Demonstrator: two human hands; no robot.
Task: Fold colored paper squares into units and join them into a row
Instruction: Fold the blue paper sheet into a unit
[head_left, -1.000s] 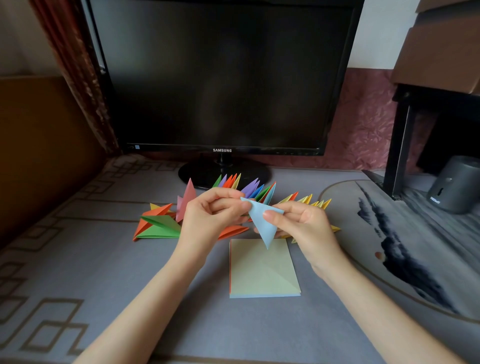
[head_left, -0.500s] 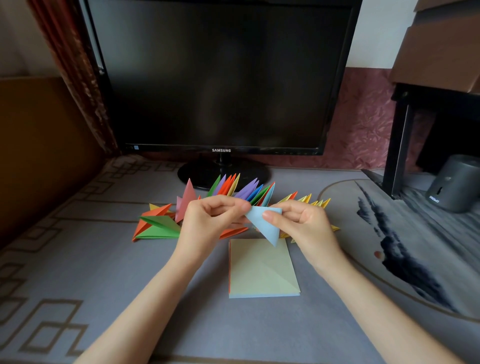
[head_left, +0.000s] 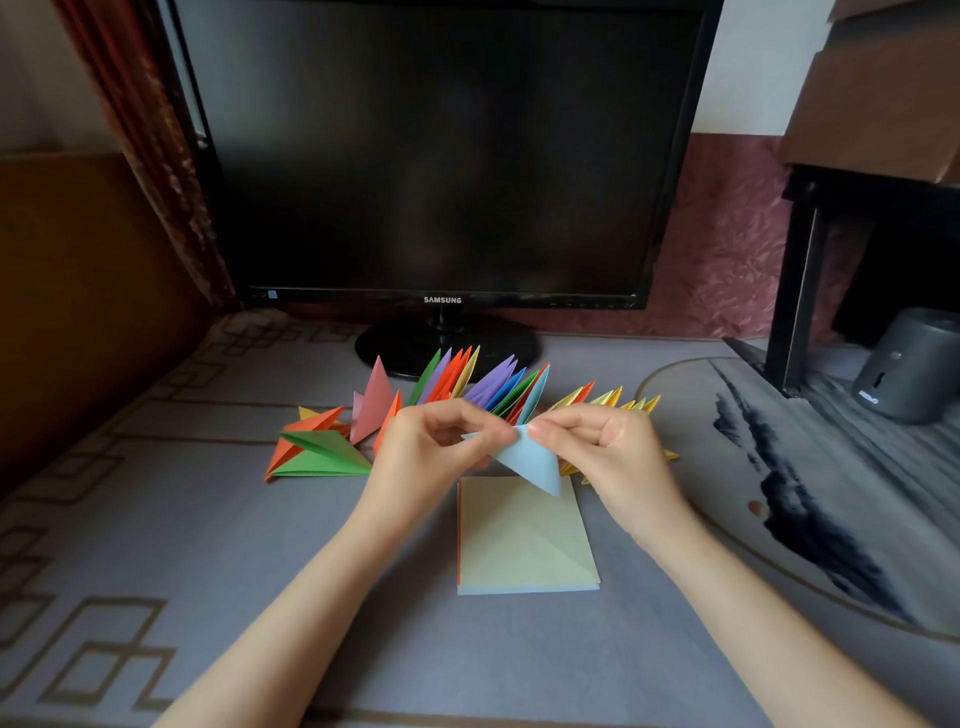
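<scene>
Two arms come in from the bottom edge of the frame. Left forearm (head_left: 291, 623) at lower left and right forearm (head_left: 753, 623) at lower right, both bare from the wrist down to the frame edge. Left hand (head_left: 431, 457) and right hand (head_left: 608, 452), centre frame, also bare. Fingers slender. Right thumbnail (head_left: 537, 429) short and plain. Arms slim, with soft shadow along their undersides. Anything worn above the forearms lies outside the frame.
</scene>
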